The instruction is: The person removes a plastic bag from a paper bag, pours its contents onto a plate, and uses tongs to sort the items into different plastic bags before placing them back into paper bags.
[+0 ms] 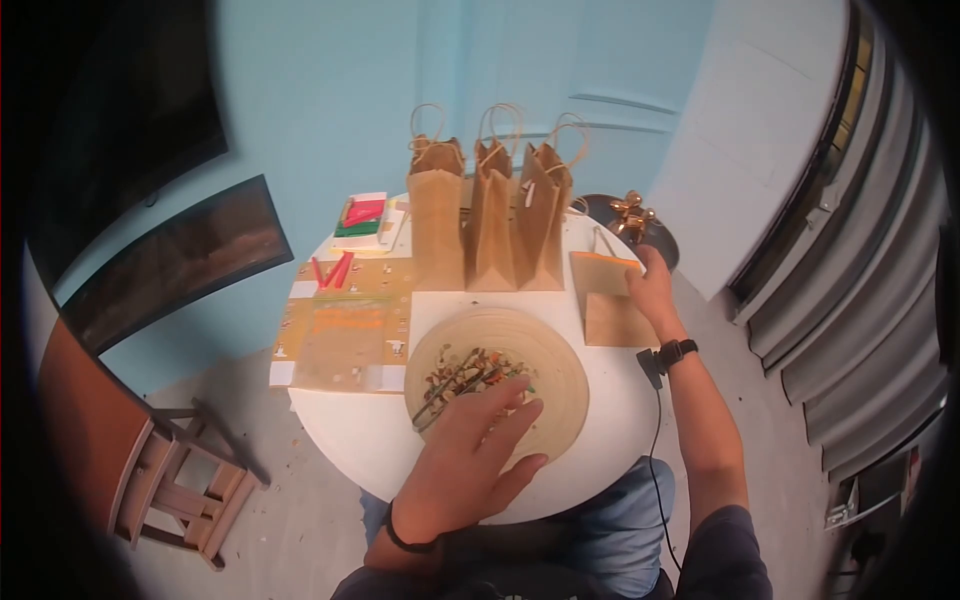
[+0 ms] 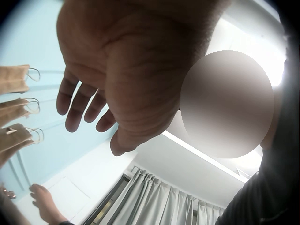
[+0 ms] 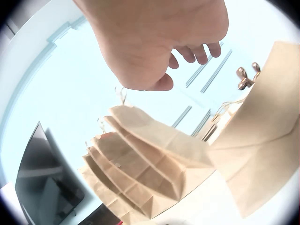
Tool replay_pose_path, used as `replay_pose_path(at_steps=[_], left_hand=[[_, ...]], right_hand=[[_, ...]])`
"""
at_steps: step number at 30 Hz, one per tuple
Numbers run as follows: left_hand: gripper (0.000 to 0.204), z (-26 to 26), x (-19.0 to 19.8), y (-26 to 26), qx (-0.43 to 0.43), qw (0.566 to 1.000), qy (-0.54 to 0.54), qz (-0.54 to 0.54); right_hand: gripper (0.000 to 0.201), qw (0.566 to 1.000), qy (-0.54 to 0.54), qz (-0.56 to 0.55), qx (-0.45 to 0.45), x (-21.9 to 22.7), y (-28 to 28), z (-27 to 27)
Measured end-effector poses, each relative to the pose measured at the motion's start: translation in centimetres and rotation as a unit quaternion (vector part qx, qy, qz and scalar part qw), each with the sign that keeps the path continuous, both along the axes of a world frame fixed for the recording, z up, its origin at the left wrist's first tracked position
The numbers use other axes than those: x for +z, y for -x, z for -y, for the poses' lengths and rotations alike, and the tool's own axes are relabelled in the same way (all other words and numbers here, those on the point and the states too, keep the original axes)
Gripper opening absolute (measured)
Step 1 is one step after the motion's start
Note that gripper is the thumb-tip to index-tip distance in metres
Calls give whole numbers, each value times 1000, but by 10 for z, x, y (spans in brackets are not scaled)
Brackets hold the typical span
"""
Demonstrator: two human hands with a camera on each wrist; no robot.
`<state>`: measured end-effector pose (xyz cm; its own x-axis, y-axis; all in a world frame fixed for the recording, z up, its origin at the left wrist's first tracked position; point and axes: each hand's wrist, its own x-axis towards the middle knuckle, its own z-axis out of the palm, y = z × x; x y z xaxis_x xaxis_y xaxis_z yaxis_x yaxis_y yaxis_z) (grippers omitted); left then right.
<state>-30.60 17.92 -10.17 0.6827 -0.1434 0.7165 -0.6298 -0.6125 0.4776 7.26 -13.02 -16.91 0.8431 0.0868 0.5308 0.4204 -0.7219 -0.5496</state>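
Observation:
My left hand (image 1: 468,455) is over the round wooden tray (image 1: 565,390), fingers spread and straight; in the left wrist view the hand (image 2: 126,65) holds nothing. Small mixed pieces (image 1: 463,372) and a dark, slender tool (image 1: 440,398) lie in the tray, partly hidden by that hand. At the table's right side, my right hand (image 1: 655,295) is beside a flat brown paper bag (image 1: 620,318) with an orange strip at its top. In the right wrist view the hand (image 3: 161,42) has loosely bent fingers above the bags (image 3: 145,159); whether it touches the flat bag cannot be told.
Three brown paper bags (image 1: 437,235) with looped handles stand at the table's back. Left of them lie a patterned sheet (image 1: 290,335), red strips (image 1: 342,268) and a red and green packet (image 1: 362,217). A dark object with a cable (image 1: 651,368) is near my right wrist.

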Motion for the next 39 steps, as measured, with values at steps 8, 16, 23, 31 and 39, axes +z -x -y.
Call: replay_pose_path(at_steps=[8,16,23,31,39], left_hand=[[59,10,3,3,-25,999,-21,9],[55,21,1,-2,-5,999,-26,21],[48,33,-19,-18,33,998,43,-15],[50,47,-20,-10,7,997,40,-71],[52,7,-3,2,98,994,18,-50]], right_hand=[[59,968,178,-179,-8,-44,-9,92],[32,987,130,-95,27,-22,12,106],[9,990,54,130,18,64,129,91],[13,997,41,68,9,47,194,97],[33,991,125,32,33,-58,131,85]])
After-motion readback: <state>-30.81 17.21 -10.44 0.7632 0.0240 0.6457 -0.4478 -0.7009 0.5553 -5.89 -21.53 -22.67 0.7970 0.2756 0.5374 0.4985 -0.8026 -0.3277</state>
